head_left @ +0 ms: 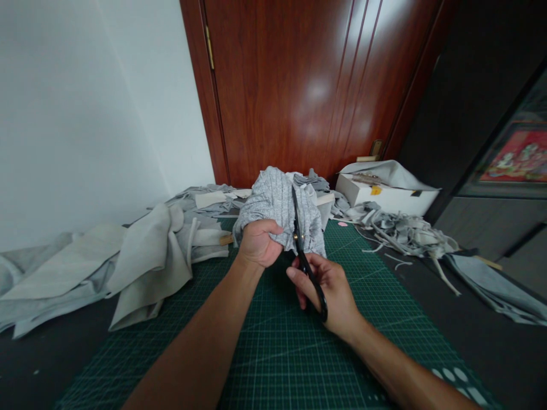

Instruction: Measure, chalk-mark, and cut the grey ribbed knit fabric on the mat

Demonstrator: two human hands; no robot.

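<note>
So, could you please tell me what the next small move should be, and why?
Probably make one short snip with the scissors: the right hand holds them, a blade lies over the ribbed grey fabric, and the left hand grips that fabric beside them.

The left grip (261, 244) and right grip (337, 287) are bare human hands. The left forearm (200, 333) and right forearm (388, 359) are uncovered, tapering toward the wrists (253, 265).

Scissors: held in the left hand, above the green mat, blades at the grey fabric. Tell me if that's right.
Wrong hand: the head view shows the scissors in the right hand, above the green mat, blades at the grey fabric.
</note>
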